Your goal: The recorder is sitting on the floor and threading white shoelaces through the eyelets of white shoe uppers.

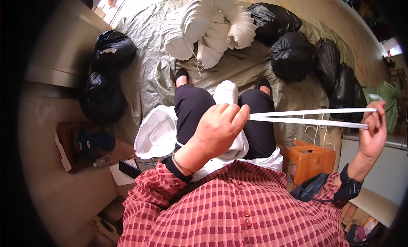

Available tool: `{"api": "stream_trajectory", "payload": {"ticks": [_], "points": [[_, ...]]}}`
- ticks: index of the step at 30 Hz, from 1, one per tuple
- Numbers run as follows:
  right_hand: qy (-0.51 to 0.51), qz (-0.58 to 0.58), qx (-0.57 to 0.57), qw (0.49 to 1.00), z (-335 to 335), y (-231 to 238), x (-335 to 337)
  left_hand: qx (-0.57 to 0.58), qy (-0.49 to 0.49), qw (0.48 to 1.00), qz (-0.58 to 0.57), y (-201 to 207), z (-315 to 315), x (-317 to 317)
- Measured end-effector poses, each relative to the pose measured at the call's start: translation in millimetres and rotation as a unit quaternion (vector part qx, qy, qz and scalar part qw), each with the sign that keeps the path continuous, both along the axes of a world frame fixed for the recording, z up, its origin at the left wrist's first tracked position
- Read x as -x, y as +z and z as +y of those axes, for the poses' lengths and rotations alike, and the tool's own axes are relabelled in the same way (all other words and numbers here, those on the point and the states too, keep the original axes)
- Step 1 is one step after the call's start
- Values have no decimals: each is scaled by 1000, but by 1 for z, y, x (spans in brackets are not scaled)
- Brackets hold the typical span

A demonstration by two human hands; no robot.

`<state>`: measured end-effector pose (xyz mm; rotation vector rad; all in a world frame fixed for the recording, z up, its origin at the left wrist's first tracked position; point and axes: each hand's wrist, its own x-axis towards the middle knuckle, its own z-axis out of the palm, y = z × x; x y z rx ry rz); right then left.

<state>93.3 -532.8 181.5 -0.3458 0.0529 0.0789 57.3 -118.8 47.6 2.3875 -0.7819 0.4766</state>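
A flat white cord [310, 116] stretches in two strands across my lap toward the right. My left hand [223, 126] is closed in a fist around its one end, above my thighs. Far out to the right, my right hand [373, 130] pinches the other end, and a short white tip sticks up past the fingers. White fabric [226, 93] lies between my legs, partly hidden behind my left hand. Against my left thigh rests a white, hollow, moulded piece [157, 132] whose kind I cannot make out.
Stacks of curved white pieces [208, 26] lie ahead on a grey-green tarp [146, 43]. Black plastic bags [292, 55] stand at the right, more black bags [102, 92] at the left. An orange wooden stool [312, 157] is by my right side; a phone [129, 169] lies at my left.
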Motion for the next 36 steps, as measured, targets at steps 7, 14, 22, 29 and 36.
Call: {"api": "stream_trajectory", "payload": {"ticks": [7,14,22,29,36], "points": [[-57,-35,189,980,-18,3,-36,520,112,803,267,-19,34,35],[-197,312,130,920,-139,-177,-30,828,340,327,303,-99,243,68],[-206,43,781,588,-25,-217,-41,817,319,419,234,-60,390,45],[161,-255,737,605,189,-151,28,704,367,578,189,-9,322,2],[107,-235,770,584,214,-157,30,360,178,833,380,-17,136,40]]}}
